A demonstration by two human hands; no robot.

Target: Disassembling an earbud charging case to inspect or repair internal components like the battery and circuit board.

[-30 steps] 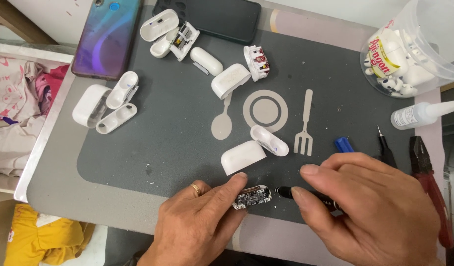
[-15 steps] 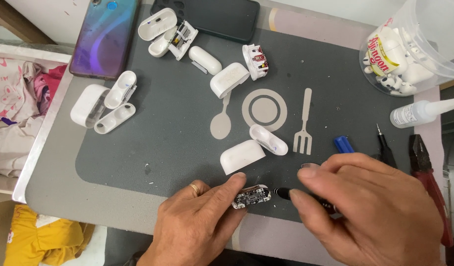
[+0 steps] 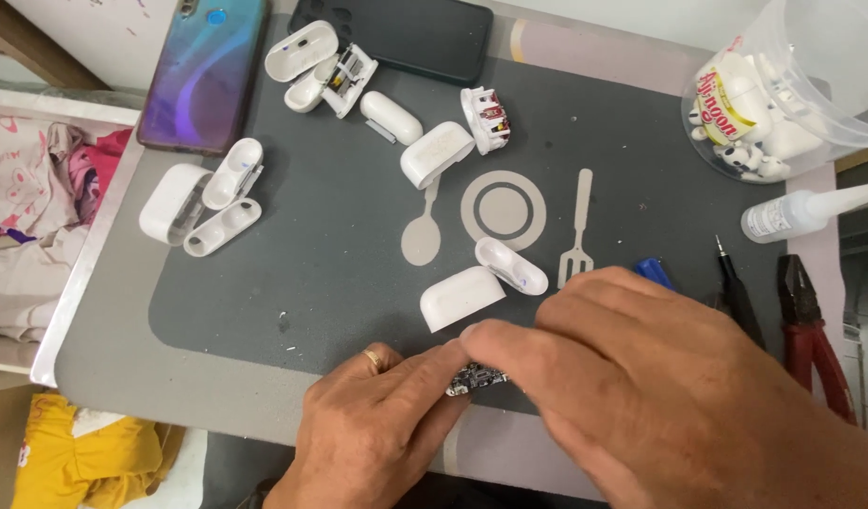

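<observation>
The fingers (image 3: 425, 372) of the left hand (image 3: 373, 429) pinch a small circuit board (image 3: 478, 379) at the near edge of the dark grey mat (image 3: 340, 273); a ring sits on 1 of them; the right hand (image 3: 660, 396) comes across from the other side, its forefinger laid over the top of the same board and its other fingers curled, though whether they grasp anything beneath the palm cannot be told; the board itself lies low against the mat, between the 2 hands, mostly covered by them; just beyond the right forefinger rest a white case shell (image 3: 460, 298) and a white case lid (image 3: 511, 265), touching each other; farther up the mat lie more opened white earbud cases (image 3: 203, 198), some showing their inner parts; a phone with a blue-violet back (image 3: 203, 71) and a black phone (image 3: 396, 36) lie at the far edge; a clear tub of white parts (image 3: 792, 90) stands at the far right corner, with a small glue bottle (image 3: 802, 212) lying on its side near it; a thin black screwdriver (image 3: 734, 287) and red-handled pliers (image 3: 811, 330) lie beside the right hand.
</observation>
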